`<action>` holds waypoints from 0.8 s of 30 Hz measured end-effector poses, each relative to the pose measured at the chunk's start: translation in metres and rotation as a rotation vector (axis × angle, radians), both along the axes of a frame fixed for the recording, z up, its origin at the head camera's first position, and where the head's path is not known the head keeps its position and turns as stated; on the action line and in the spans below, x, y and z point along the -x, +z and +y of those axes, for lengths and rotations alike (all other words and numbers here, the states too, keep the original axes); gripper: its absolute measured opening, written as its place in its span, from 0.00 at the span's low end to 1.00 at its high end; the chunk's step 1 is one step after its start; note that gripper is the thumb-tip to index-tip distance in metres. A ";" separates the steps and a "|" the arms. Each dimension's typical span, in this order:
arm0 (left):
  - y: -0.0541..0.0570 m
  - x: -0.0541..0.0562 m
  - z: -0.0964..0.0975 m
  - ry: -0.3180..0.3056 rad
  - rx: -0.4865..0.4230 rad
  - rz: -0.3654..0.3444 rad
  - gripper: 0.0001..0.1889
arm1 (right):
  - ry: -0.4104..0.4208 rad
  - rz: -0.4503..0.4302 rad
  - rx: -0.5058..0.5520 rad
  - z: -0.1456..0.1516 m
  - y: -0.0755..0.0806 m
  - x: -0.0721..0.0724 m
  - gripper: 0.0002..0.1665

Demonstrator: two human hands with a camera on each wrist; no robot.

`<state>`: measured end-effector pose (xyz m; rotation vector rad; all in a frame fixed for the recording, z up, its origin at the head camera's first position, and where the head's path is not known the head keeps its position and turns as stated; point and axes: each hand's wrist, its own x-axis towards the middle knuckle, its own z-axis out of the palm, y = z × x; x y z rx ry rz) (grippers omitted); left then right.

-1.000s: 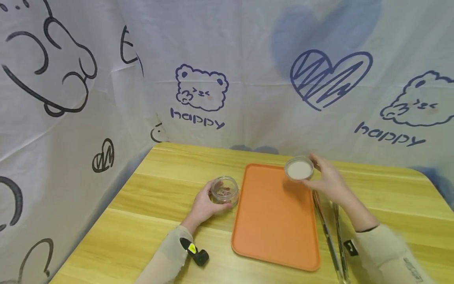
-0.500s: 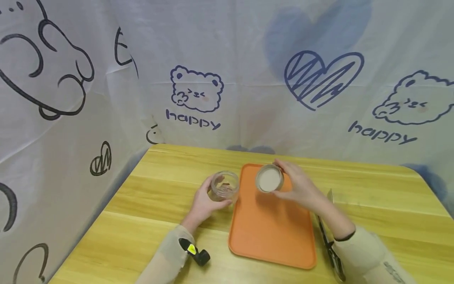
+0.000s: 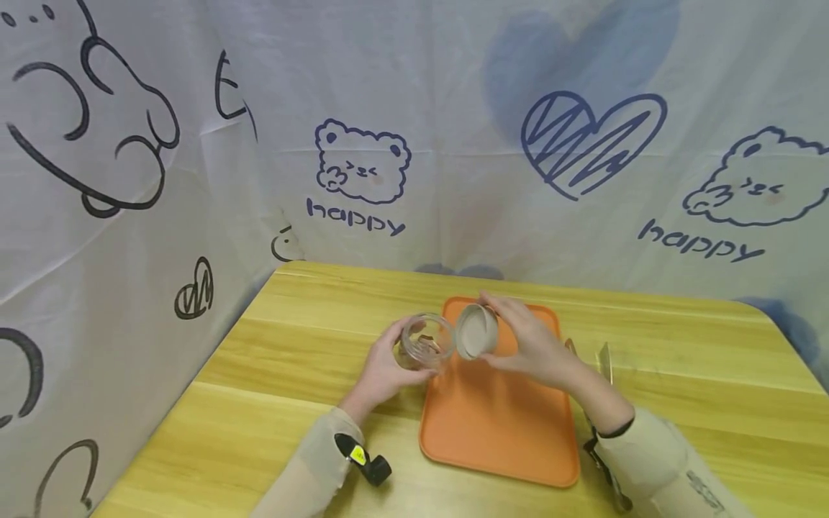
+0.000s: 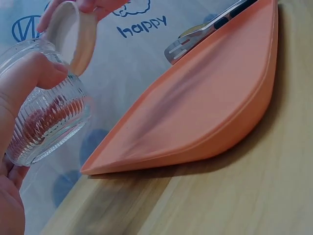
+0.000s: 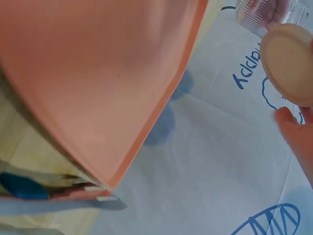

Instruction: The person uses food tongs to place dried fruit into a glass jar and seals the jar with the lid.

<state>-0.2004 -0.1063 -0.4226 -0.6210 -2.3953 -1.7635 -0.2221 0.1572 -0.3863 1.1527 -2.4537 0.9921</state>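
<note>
My left hand (image 3: 382, 367) grips a clear ribbed glass jar (image 4: 54, 117) around its side, thumb near the rim. Reddish-brown pieces (image 3: 426, 345) lie inside the uncovered jar. The jar is held up by the tray's left edge. My right hand (image 3: 534, 352) holds a round pale lid (image 3: 475, 331) by its rim between thumb and fingers. The lid is tilted on edge, its inner side toward the jar, very close to the jar's mouth. Whether they touch I cannot tell. In the right wrist view the lid's flat tan top (image 5: 286, 63) shows.
An orange tray (image 3: 499, 424) lies on the wooden table (image 3: 272, 388). Right of it, partly under the right forearm, lie a knife (image 3: 605, 360) and a slotted metal utensil (image 4: 186, 44). A printed white cloth (image 3: 466, 201) hangs behind the table.
The right hand has brought the lid leftward from the tray's far right corner to the jar, tipping it on edge. The left hand has lifted the jar slightly and shifted it right.
</note>
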 end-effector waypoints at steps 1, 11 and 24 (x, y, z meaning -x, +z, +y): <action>0.001 -0.001 0.001 -0.008 0.002 -0.001 0.41 | 0.020 -0.023 0.021 -0.001 0.000 0.000 0.54; -0.019 0.007 0.003 -0.061 0.072 0.050 0.45 | 0.216 -0.270 0.151 -0.016 0.006 0.001 0.44; -0.031 0.010 0.004 -0.081 0.168 0.135 0.46 | 0.258 -0.035 -0.172 -0.045 0.019 0.003 0.41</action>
